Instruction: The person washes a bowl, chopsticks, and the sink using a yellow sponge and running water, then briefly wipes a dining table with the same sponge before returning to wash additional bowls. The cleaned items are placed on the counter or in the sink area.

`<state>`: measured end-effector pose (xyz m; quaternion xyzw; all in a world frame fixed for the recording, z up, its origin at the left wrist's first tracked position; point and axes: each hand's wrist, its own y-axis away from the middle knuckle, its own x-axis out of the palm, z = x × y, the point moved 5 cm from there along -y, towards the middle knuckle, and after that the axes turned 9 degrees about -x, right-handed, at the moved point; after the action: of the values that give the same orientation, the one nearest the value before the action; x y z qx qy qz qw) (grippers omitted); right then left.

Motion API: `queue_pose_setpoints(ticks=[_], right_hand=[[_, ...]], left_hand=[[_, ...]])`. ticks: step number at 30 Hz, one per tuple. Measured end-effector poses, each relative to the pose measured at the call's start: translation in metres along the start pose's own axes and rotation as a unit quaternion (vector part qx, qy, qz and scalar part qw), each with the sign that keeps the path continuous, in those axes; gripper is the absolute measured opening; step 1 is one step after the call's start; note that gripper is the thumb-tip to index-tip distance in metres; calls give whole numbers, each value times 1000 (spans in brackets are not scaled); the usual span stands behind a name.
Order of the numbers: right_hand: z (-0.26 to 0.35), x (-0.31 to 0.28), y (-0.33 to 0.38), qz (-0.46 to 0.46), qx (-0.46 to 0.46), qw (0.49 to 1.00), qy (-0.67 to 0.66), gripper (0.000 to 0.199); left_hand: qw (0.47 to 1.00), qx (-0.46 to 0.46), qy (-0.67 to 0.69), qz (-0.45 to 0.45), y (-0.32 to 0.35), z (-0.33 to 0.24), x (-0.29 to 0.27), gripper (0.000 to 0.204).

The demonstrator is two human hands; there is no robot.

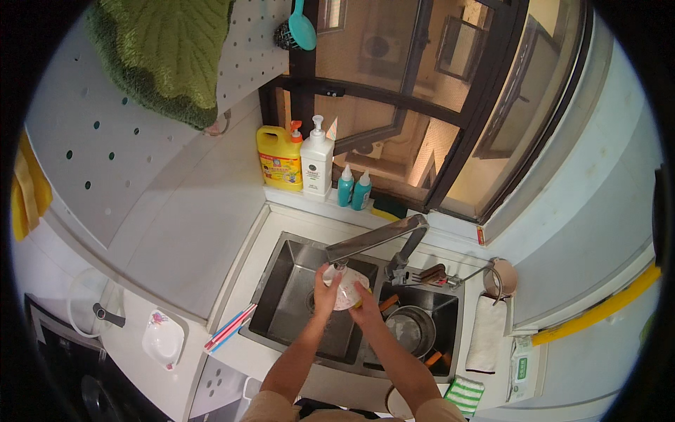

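Observation:
Under the spout of the metal faucet (376, 238), a white bowl (343, 288) with faint reddish marks is tilted over the double sink (281, 281). My left hand (325, 294) grips the bowl's left side, fingers up by the spout. On its lower right side my right hand (364, 308) is closed against the rim. A bit of yellow shows between those fingers and the bowl, too small to name for sure. In the right basin sits a metal pot (409, 332), with orange-handled pieces around it.
On the window ledge stand a yellow jug (280, 158), a white pump bottle (317, 158) and two teal bottles (353, 190). A white dish (163, 339) lies on the left counter, striped sticks (230, 328) by the sink. Right of the sink are a towel (486, 334) and a striped cloth (464, 394).

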<state>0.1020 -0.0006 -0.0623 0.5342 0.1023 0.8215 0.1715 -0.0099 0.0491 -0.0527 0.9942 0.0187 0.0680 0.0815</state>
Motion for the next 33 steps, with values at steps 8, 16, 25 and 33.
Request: queue_pose_setpoints(ticks=[8,16,25,33], right_hand=[[16,6,12,-4,43,997,64,39],[-3,-1,3,82,78,990,88,32],[-14,2,-20,28,-21,995,88,20],[-24,14,11,167,61,967,182,35]], left_hand=[[896,-207,234,316,-16,-3,-1,39],[897,-66,-255,355,-22,-57,13,29],[751,449,-482,-50,74,-107,30,31],[692,10,-598,405,-20,-39,26,60]])
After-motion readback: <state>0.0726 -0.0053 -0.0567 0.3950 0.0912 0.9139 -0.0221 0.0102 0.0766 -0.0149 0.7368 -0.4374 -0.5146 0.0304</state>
